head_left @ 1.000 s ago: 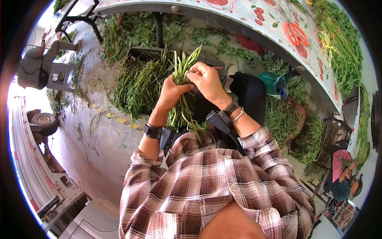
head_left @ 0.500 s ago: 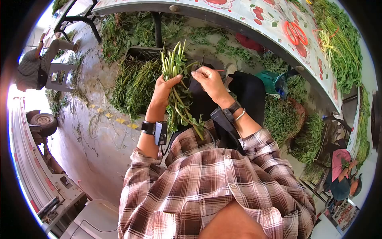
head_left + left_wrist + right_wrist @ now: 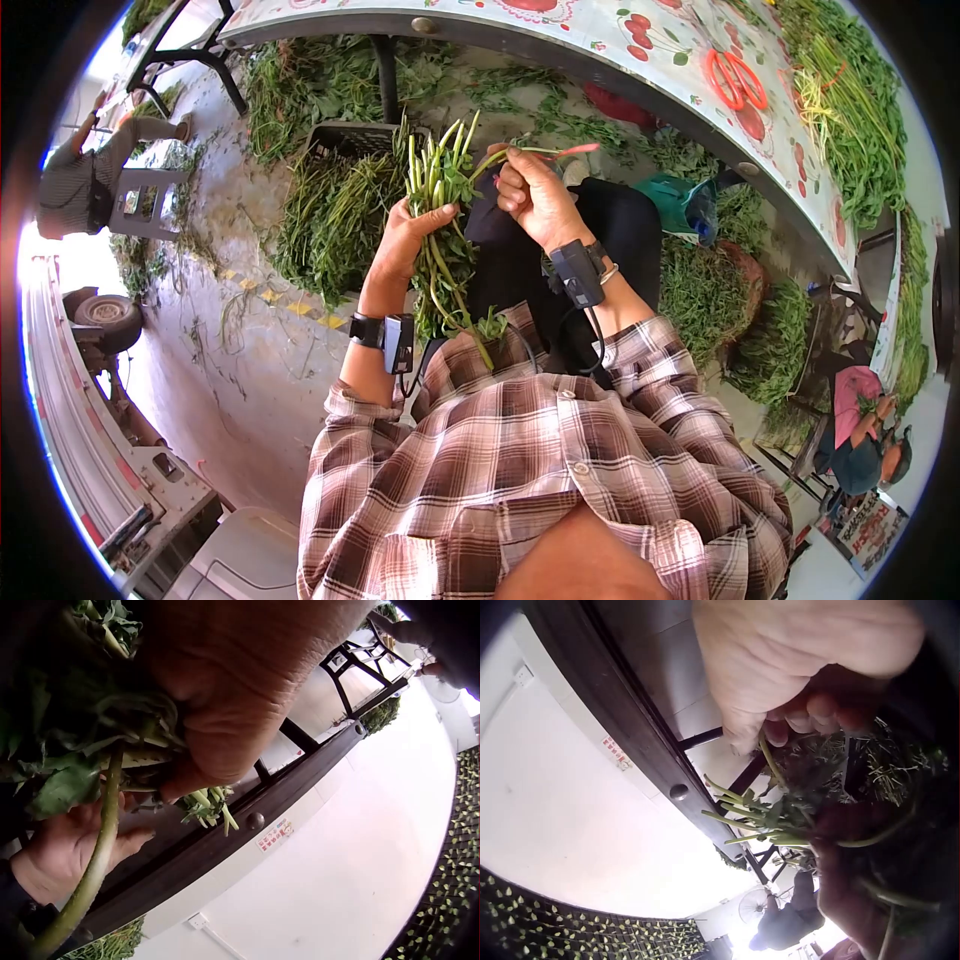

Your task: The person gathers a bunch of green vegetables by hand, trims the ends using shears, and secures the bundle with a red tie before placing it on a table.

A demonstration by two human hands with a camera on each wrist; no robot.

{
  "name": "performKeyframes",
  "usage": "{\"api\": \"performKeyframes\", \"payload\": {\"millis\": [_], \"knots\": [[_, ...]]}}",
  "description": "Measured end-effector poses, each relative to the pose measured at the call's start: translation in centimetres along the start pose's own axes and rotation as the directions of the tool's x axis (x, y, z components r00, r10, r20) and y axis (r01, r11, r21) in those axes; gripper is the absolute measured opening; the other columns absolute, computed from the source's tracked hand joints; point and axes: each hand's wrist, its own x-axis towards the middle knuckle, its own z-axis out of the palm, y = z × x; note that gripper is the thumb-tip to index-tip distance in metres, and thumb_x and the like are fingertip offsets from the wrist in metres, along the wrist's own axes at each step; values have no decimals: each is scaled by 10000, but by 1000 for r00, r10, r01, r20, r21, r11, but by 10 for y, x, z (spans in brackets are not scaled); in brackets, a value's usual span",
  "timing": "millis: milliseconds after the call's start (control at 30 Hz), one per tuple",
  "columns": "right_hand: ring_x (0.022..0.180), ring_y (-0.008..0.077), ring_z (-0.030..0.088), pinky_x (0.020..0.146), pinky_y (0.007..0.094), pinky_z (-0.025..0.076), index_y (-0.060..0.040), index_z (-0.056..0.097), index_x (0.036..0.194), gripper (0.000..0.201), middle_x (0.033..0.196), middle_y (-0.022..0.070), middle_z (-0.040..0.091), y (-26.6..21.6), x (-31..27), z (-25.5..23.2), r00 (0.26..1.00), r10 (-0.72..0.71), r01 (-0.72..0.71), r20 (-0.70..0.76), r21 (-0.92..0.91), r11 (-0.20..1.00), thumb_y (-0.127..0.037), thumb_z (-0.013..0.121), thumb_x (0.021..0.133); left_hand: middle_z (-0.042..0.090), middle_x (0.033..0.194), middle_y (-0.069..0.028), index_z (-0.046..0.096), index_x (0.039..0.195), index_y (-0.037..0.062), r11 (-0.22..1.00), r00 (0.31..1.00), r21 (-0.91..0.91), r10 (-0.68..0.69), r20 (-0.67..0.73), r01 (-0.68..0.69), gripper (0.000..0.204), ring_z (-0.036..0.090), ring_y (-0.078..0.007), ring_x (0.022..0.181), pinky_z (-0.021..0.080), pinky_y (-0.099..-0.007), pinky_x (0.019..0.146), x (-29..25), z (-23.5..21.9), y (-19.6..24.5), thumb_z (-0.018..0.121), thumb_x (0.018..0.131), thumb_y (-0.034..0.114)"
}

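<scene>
In the head view my left hand [image 3: 405, 240] grips a bunch of leafy green stems [image 3: 440, 180], its thumb laid across them. Pale cut ends fan out above the fist, while leaves and one long stalk hang down toward the plaid shirt. Just right of the bunch, my right hand [image 3: 540, 195] pinches a single thin stem [image 3: 774, 763] between thumb and forefinger; its other fingers curl in. A narrow red strip [image 3: 578, 150] sticks out to the right from this hand. The left wrist view shows the left thumb pressed over the stalks.
Beyond the hands, a black crate [image 3: 350, 140] stands behind a heap of greens [image 3: 335, 230] on the floor. The flowered tablecloth [image 3: 670, 70] bears red-handled scissors [image 3: 735, 80] and more greens [image 3: 850, 120]. A teal bag [image 3: 675, 205] lies by the knee. Two people are farther off.
The right hand has left the cut ends, drawn away to the right and turned, with a thin stem in its pinch. More of the red strip shows. The left hand keeps its grip on the bunch.
</scene>
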Motion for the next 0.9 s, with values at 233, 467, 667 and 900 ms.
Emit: {"api": "performKeyframes", "payload": {"millis": [233,467,667,900], "knots": [[516,45,334,484,206,313,-6,591,971,240,578,-70,327,-10,0,-8,996,-91,91,-11,22,996,-231,536,910,632,835,-24,605,972,18,1000,1000,8,18,-8,-18,221,586,-102,690,494,-247,625,6,-7,-7,679,770,68],[511,52,334,472,215,314,-13,589,905,257,588,-63,336,-12,-2,-12,983,-140,141,-120,3,990,-260,520,920,626,797,-25,603,960,18,999,1000,30,-29,5,29,214,583,-105,687,487,-251,638,7,-7,-7,683,769,75],[563,89,430,512,239,368,-84,538,774,256,626,-29,431,-33,-3,-55,881,-317,309,-351,-79,948,-303,534,906,616,755,-51,591,949,17,998,997,-19,63,-34,-64,212,589,-122,643,508,-251,573,8,-12,-8,676,787,123],[563,80,497,489,237,466,-63,536,845,256,681,-8,480,-13,-10,-19,956,-248,174,-159,-375,911,-292,469,941,635,797,-62,592,964,18,997,1000,-71,-14,-22,12,194,607,-120,678,509,-250,602,10,-2,-4,651,818,132]]}}
